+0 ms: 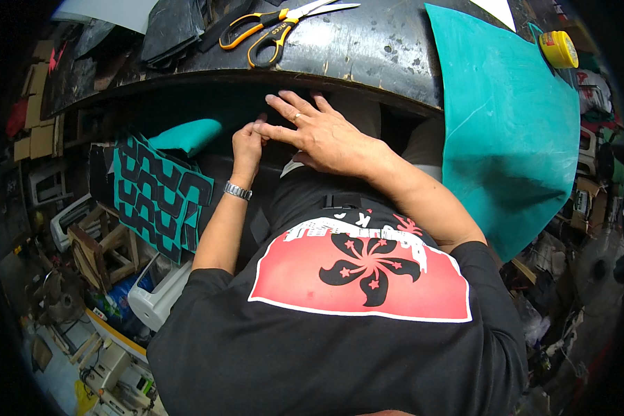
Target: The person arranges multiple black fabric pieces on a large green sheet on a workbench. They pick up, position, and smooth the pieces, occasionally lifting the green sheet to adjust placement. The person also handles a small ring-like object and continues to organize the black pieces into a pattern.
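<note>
My left hand (248,149) is just in front of the table edge, over my lap, with a metal watch on its wrist. Its fingers are curled together in a pinch, and whatever lies between them cannot be made out. Right beside it, my right hand (319,135) has its fingers spread, with a ring on one. Its fingertips reach toward the shadow under the table edge, and one finger touches or nearly touches the left hand. Orange-and-black scissors (269,43) lie on the table beyond both hands, blades pointing right.
A green sheet (509,132) hangs over the dark table's (367,52) right edge, near a yellow round container (559,50). To the left are a rolled green sheet (191,135) and green pieces with black curved shapes (156,194). Black sheets (173,31) lie far left; a white stool (161,291) stands below.
</note>
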Action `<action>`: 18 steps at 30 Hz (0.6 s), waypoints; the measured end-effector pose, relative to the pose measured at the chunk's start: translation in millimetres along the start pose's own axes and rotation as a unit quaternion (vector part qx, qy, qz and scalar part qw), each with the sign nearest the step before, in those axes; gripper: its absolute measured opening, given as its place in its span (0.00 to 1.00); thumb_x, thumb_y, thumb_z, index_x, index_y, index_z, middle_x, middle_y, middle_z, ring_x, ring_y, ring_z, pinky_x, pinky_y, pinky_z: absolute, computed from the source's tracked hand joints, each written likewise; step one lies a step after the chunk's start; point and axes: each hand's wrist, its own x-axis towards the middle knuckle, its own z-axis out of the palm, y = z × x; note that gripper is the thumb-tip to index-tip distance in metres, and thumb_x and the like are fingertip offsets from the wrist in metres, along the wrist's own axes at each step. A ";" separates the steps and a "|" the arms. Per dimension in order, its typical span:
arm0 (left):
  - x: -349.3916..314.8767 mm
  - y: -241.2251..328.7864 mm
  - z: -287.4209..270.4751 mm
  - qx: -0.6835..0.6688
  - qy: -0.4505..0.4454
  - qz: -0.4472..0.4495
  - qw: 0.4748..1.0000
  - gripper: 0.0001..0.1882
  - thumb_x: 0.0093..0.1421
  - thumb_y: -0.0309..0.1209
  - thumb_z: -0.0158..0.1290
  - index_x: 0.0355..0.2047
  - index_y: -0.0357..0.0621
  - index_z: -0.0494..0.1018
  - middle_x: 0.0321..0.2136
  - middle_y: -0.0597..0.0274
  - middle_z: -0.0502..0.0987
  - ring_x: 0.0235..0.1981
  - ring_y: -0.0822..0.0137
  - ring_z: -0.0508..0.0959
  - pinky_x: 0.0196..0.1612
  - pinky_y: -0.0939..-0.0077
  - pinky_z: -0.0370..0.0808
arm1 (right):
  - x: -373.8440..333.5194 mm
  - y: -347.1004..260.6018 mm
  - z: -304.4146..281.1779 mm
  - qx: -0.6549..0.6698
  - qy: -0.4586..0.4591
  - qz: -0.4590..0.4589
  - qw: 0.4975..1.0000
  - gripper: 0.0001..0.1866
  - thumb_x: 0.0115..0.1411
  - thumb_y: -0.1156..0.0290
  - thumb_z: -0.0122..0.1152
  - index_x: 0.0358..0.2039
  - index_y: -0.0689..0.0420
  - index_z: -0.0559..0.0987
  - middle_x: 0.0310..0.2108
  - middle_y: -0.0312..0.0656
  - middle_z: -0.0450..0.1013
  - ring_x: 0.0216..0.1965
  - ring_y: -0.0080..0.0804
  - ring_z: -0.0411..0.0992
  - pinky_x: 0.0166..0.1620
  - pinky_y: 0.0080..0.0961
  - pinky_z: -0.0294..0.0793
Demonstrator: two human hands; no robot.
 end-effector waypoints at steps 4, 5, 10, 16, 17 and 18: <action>-10.0 6.4 4.4 0.088 -0.056 0.079 0.991 0.14 0.67 0.35 0.53 0.46 0.36 0.71 0.31 0.66 0.72 0.33 0.76 0.74 0.39 0.78 0.74 | 5.1 -2.5 -2.0 -0.033 0.002 -0.010 0.999 0.48 0.46 0.63 0.76 0.67 0.34 0.62 0.72 0.47 0.47 0.72 0.50 0.45 0.65 0.62 0.55; -13.6 13.3 7.7 -0.025 -0.093 0.046 0.994 0.18 0.68 0.36 0.53 0.51 0.37 0.68 0.34 0.65 0.72 0.35 0.75 0.74 0.42 0.77 0.75 | 6.2 -3.2 -1.9 -0.028 0.006 -0.013 1.000 0.49 0.46 0.61 0.76 0.68 0.33 0.61 0.72 0.47 0.47 0.72 0.51 0.45 0.65 0.62 0.54; -37.3 64.6 18.5 -0.386 -0.192 0.012 0.902 0.32 0.68 0.42 0.53 0.65 0.39 0.57 0.53 0.61 0.71 0.51 0.70 0.74 0.55 0.72 0.73 | 9.8 -6.7 0.4 0.012 0.042 -0.020 0.999 0.51 0.46 0.46 0.73 0.69 0.31 0.58 0.72 0.48 0.47 0.73 0.50 0.42 0.68 0.64 0.45; -39.3 97.0 30.5 -0.313 -0.069 0.105 0.942 0.21 0.67 0.34 0.55 0.55 0.34 0.68 0.49 0.59 0.76 0.48 0.68 0.78 0.51 0.75 0.76 | 12.5 -7.9 -1.3 -0.016 0.067 -0.042 0.997 0.46 0.52 0.33 0.59 0.69 0.36 0.60 0.72 0.48 0.49 0.74 0.49 0.38 0.71 0.62 0.31; -36.4 97.1 28.4 -0.309 -0.051 0.120 0.942 0.20 0.67 0.33 0.55 0.54 0.34 0.69 0.46 0.60 0.77 0.46 0.69 0.78 0.49 0.76 0.77 | 12.7 -7.7 -2.2 -0.015 0.063 -0.037 0.997 0.46 0.52 0.34 0.60 0.69 0.37 0.60 0.71 0.47 0.51 0.74 0.49 0.38 0.70 0.62 0.31; -33.8 96.0 25.1 -0.304 -0.024 0.129 0.943 0.18 0.67 0.32 0.55 0.53 0.34 0.70 0.44 0.61 0.77 0.44 0.70 0.79 0.47 0.77 0.78 | 12.5 -7.4 -3.4 -0.012 0.064 -0.042 0.997 0.46 0.52 0.35 0.60 0.69 0.37 0.60 0.71 0.47 0.52 0.74 0.49 0.39 0.70 0.63 0.31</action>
